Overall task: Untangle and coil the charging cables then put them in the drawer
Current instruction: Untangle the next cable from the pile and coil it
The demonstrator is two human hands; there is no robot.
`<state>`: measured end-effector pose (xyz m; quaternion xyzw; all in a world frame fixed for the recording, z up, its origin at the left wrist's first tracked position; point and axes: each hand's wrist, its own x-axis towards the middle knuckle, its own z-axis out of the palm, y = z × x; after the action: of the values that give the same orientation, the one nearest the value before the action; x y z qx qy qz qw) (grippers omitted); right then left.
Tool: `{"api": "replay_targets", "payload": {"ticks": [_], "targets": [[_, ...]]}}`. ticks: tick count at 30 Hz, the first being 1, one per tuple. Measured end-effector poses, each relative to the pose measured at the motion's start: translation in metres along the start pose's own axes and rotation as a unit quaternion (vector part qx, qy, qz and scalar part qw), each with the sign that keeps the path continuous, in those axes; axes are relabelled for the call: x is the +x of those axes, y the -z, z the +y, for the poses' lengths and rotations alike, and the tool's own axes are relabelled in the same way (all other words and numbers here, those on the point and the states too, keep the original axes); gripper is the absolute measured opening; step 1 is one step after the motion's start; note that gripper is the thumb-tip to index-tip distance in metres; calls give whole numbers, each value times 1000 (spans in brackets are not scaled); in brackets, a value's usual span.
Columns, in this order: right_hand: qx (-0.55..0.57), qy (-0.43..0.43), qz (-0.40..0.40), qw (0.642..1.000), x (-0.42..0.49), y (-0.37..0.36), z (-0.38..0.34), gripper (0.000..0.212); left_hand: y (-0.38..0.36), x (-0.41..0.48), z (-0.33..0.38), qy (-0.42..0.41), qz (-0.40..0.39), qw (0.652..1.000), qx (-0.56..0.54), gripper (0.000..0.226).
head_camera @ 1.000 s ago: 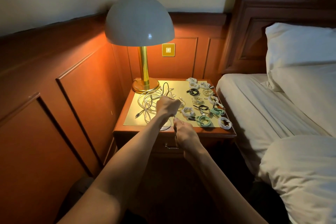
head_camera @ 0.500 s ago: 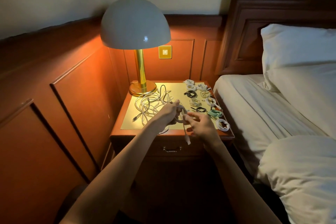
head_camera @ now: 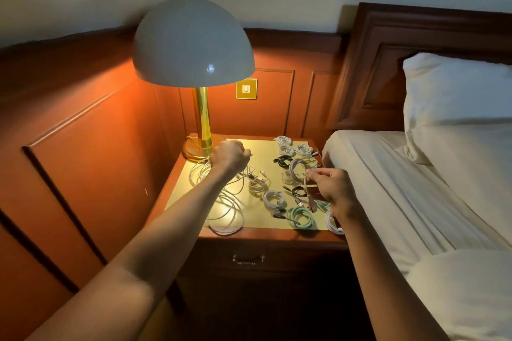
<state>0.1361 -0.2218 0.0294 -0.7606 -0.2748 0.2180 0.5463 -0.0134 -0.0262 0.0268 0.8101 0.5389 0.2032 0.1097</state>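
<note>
White coiled cable (head_camera: 297, 167): right hand (head_camera: 335, 188) pinches it, bound for right-side coils (head_camera: 285, 147) | left hand (head_camera: 230, 158) curled over loose white tangle (head_camera: 221, 202), grip unclear

Right hand (head_camera: 333, 188) pinches white coiled cable (head_camera: 296, 166) above nightstand (head_camera: 266, 236).

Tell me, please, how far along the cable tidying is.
Done: roughly a dozen coiled cables lie on the nightstand. In hand: the right hand pinches a part-coiled white cable; the left hand is fisted above the loose tangle. Left: that tangle, and everything into the drawer, which is closed.
</note>
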Motion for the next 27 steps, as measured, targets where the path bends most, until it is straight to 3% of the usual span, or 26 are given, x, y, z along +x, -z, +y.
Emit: {"api": "replay_targets", "payload": {"ticks": [3, 5, 8, 11, 13, 20, 27], "targets": [[-10, 3, -9, 1000, 35, -17, -7, 27, -21, 26, 12, -123, -41, 988, 82, 10], [-10, 3, -8, 1000, 54, -26, -10, 25, -33, 37, 18, -220, -130, 956, 144, 15], [-18, 12, 4, 1000, 75, -36, -7, 25, -43, 42, 23, -256, -252, 892, 274, 24], [-17, 16, 7, 1000, 84, -41, 2, 24, -57, 39, 15, -264, -278, 864, 326, 53], [-14, 14, 0, 1000, 87, -45, 10, 24, -63, 35, 6, -281, -249, 866, 331, 62], [0, 1, -3, 1000, 88, -40, 25, 26, -75, 29, 1, -288, -190, 917, 197, 42], [-24, -15, -5, 1000, 102, -40, 33, 26, -60, 45, -14, -252, -247, 922, 160, 34]]}}
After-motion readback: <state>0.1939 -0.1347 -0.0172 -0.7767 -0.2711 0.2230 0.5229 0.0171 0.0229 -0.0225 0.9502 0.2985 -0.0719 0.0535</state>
